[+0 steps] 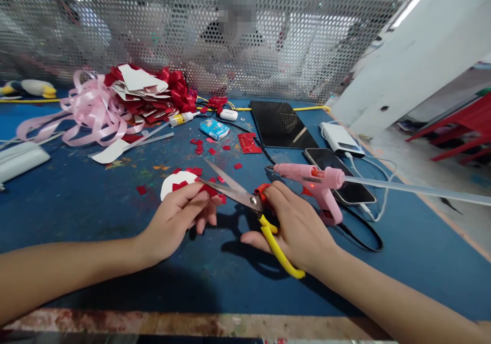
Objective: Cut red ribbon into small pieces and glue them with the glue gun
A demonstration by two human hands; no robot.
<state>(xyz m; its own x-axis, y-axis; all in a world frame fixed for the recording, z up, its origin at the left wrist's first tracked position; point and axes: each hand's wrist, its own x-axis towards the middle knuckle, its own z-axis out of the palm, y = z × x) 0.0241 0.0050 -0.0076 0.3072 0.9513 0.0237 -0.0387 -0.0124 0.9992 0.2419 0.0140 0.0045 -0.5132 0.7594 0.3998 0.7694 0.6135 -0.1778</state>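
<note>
My left hand (180, 213) pinches a small piece of red ribbon (209, 189) between thumb and fingers. In my right hand (297, 218) is a pair of scissors (240, 195) with yellow and red handles, its blades apart and pointing left. One blade reaches the red ribbon piece at my left fingertips. Just behind my left hand lies a white paper disc (177, 180) with red pieces on it, partly covered by the hand. Small red scraps (198, 146) are scattered around it on the blue tabletop.
A pink glue gun (310, 176) lies right of my right hand, by a phone (326, 160). Behind are a black tablet (282, 124), a power bank (341, 138), a blue packet (215, 128) and a glue bottle (182, 119). Pink ribbon (90, 111) and red-and-white scraps (143, 90) lie back left.
</note>
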